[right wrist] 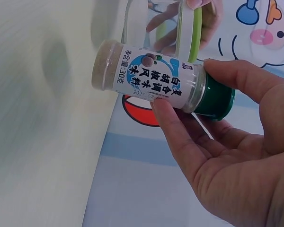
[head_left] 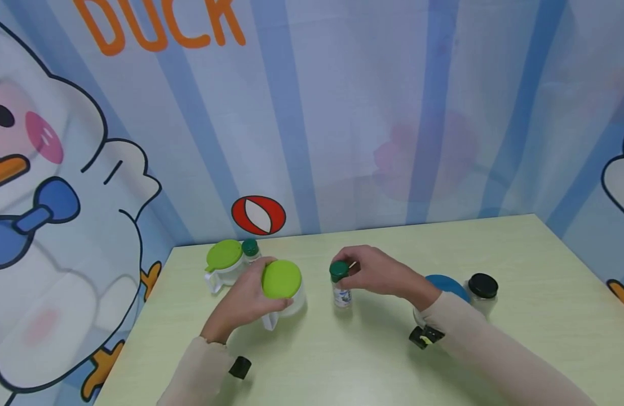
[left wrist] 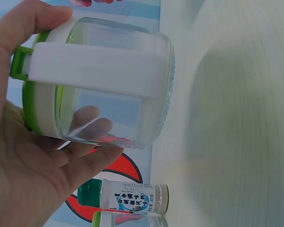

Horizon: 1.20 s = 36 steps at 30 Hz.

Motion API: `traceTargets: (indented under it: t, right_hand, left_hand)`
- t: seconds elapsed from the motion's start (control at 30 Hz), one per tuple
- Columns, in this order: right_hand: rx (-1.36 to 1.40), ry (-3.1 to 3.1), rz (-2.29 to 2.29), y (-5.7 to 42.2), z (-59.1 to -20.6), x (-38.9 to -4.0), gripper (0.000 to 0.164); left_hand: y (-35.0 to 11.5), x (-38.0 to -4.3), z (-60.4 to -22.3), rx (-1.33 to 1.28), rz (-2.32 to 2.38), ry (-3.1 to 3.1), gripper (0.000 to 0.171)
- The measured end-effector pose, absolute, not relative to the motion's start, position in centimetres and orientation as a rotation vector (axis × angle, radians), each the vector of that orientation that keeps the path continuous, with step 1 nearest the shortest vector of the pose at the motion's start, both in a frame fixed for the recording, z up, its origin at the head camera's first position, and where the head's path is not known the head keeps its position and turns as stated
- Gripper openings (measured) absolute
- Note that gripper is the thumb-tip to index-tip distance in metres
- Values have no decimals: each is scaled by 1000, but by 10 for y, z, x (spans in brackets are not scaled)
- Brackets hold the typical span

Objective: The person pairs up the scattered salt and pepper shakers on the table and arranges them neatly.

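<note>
My left hand [head_left: 248,290] grips a clear glass jar [left wrist: 118,113] with a lime-green lid [head_left: 282,279] and a white handle [left wrist: 94,68]. Fingers and thumb reach round the jar near its lid. To the right of it, my right hand [head_left: 375,270] holds a small seasoning bottle [right wrist: 154,78] between thumb and fingers. This bottle has a dark green cap [head_left: 339,270] and a printed label; pale powder shows at its base. Both are upright in the head view, their shadows falling apart from them on the table.
Behind my left hand stand another green-lidded jar [head_left: 224,256] and another green-capped bottle [head_left: 251,249]. Partly behind my right forearm are a blue-lidded container [head_left: 447,286] and a black-lidded jar [head_left: 482,287]. A printed cloth backdrop [head_left: 342,113] rises along the back edge of the pale table [head_left: 332,372].
</note>
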State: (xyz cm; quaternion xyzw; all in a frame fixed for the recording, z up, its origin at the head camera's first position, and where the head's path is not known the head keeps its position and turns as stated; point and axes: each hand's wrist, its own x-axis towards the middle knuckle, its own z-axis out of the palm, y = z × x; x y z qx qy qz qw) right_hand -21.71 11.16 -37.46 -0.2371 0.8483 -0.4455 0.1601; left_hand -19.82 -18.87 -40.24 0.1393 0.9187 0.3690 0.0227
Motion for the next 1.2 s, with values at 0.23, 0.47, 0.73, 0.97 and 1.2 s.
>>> traceTargets:
  t: [0.23, 0.47, 0.73, 0.97, 1.2]
  right_hand:
    - [-645, 2428, -1275, 129, -375, -213, 30]
    - [-669, 2440, -1275, 143, -373, -210, 29]
    - [-639, 2470, -1246, 154, -374, -207, 29]
    - [-593, 2497, -1199, 159, -375, -206, 29]
    - [-594, 2499, -1193, 163, -379, -205, 28]
  left_hand:
    - [-182, -199, -402, 459, 1155, 2841, 82]
    - [-173, -198, -403, 495, 1157, 2841, 82]
    - [-162, -196, -405, 483, 1180, 2808, 81]
    - [-154, -194, -406, 493, 1186, 2779, 83]
    - [-145, -194, -406, 534, 1210, 2738, 84]
